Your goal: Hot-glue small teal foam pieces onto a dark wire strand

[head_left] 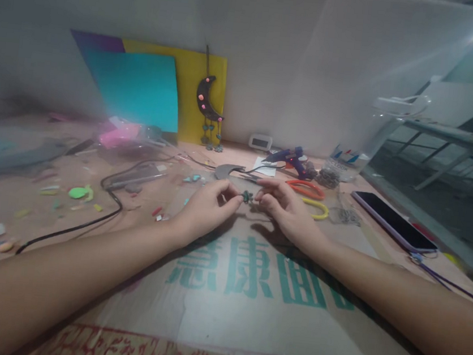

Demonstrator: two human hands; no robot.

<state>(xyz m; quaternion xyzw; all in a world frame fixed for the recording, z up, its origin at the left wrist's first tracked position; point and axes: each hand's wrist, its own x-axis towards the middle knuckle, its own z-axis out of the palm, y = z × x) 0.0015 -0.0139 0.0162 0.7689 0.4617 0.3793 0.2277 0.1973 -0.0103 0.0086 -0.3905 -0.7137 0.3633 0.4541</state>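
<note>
Near the middle of the view, my left hand [215, 205] pinches a small dark green piece [247, 196] between thumb and forefinger. My right hand [281, 205] is just to the right of it, thumb and fingers drawn together at the piece's right side; what they grip there is too small to make out. Both hands are above a cardboard sheet [220, 324] with green printed characters. Just behind them lies a dark grey crescent shape [227, 171].
Orange-handled scissors [310, 189], a yellow handle [318, 209] and a glue gun [292, 160] lie behind my right hand. A phone [394, 221] is at the right. A black cable [81, 227] and clay scraps are at the left. A decorated moon [205, 99] hangs at the back.
</note>
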